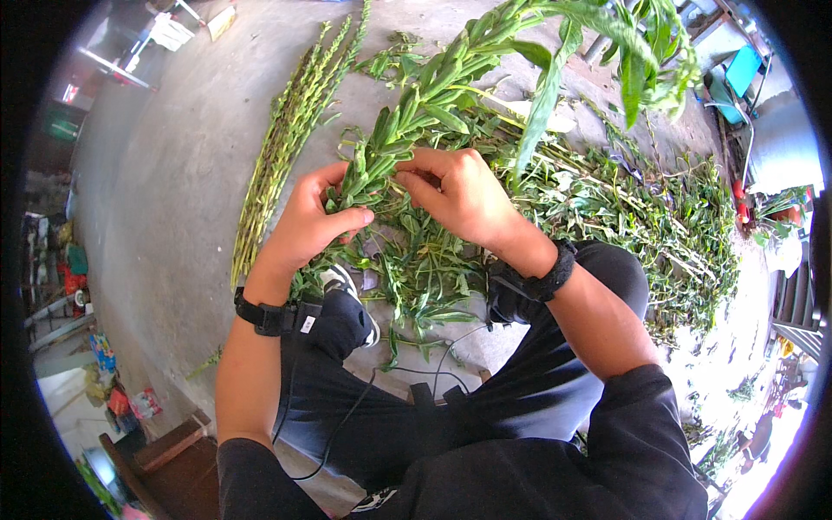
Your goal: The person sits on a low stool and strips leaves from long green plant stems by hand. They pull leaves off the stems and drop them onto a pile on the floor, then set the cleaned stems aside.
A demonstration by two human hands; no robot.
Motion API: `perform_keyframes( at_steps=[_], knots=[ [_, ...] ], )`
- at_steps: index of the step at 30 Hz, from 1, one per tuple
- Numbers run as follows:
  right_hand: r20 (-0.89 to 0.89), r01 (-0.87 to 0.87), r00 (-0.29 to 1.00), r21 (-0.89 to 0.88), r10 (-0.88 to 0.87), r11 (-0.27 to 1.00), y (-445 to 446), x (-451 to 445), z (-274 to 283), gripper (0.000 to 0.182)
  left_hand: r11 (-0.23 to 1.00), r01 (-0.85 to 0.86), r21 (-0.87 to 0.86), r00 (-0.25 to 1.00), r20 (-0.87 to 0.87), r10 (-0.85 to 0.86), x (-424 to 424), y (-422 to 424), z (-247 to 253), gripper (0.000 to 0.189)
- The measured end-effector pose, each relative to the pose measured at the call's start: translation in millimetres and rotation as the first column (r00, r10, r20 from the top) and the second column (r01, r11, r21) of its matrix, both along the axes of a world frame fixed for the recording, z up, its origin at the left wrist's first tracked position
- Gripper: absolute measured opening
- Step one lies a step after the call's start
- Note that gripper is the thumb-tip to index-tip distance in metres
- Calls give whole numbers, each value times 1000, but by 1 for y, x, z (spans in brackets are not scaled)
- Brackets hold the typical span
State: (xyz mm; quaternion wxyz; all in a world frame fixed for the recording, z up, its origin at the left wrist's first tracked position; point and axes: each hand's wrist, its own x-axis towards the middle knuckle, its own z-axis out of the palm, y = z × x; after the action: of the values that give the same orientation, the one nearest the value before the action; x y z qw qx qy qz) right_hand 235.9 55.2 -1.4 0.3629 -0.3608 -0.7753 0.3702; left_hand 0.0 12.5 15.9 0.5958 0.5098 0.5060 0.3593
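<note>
A long green stalk (416, 107), thick with pods like those of sesame, slants up and to the right before me. Broad leaves (634, 52) hang from its far end. My left hand (318, 214) wraps around the stalk's lower part, thumb across the near side. On the stalk's right side, my right hand (461, 188) has its thumb and index finger pinched together against it; whatever lies between those fingertips is mostly hidden. Under both hands spreads a heap of loose leaves and stems (429, 273).
A bundle of podded stalks (279, 162), largely leafless, lies on the concrete floor (162, 162) at left. More cut greenery (637, 221) is piled at right. A black cable (344, 422) loops across my legs. Wooden furniture (175, 448) stands at lower left.
</note>
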Motion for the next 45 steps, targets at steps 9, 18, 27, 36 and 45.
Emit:
perform_keyframes(
  at_steps=[9, 18, 27, 36, 45],
  knots=[
    [471, -218, 879, 247, 79, 944, -14, -2, -20, 14, 996, -70, 63, 995, 79, 65, -8, 4, -1, 29],
    [101, -76, 992, -31, 79, 997, 17, 18, -7, 33, 999, 34, -25, 999, 3, -34, -6, -2, 7, 36],
    [-882, -745, 453, -453, -129, 490, 31, 16, -9, 36, 982, 185, -20, 980, -74, -186, 5, -6, 7, 34],
    [-868, -806, 465, -334, 174, 489, 39, 15, -26, 26, 961, 222, 166, 970, -137, -201, 7, -16, 5, 39],
    [-876, -832, 469, -393, 117, 392, 33, 10, -12, 26, 943, 307, 130, 935, -227, -273, 8, -18, 8, 33]
  ],
)
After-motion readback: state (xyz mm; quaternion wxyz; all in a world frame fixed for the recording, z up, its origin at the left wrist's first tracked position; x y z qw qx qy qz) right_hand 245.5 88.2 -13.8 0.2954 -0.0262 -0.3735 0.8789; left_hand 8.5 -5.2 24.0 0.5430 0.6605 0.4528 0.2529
